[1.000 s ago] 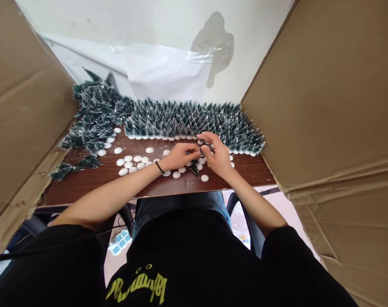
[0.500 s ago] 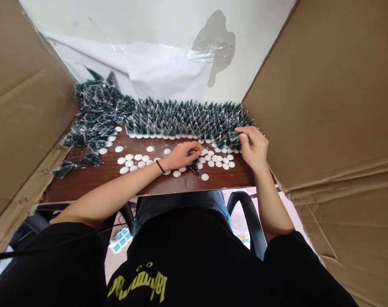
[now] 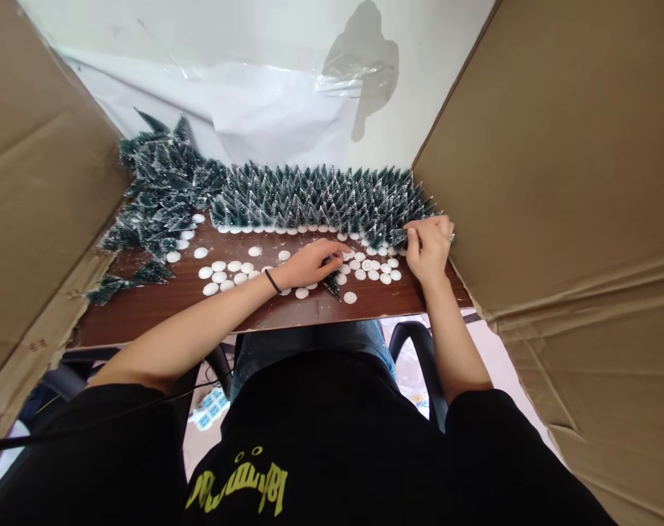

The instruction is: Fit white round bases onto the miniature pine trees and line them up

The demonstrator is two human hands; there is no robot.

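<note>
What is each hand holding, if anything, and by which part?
Cannot be told for either: the right hand is at the standing trees, its fingers hiding any hold; the left hand is over a loose tree, grip unclear.

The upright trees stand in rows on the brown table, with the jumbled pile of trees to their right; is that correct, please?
Not quite: the head view shows the jumbled pile to the left of the upright trees, which do stand in rows on the brown table.

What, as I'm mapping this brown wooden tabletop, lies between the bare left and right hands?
Head view: white round discs lie on the tabletop between left hand and right hand, with green white-flecked miniature trees behind.
</note>
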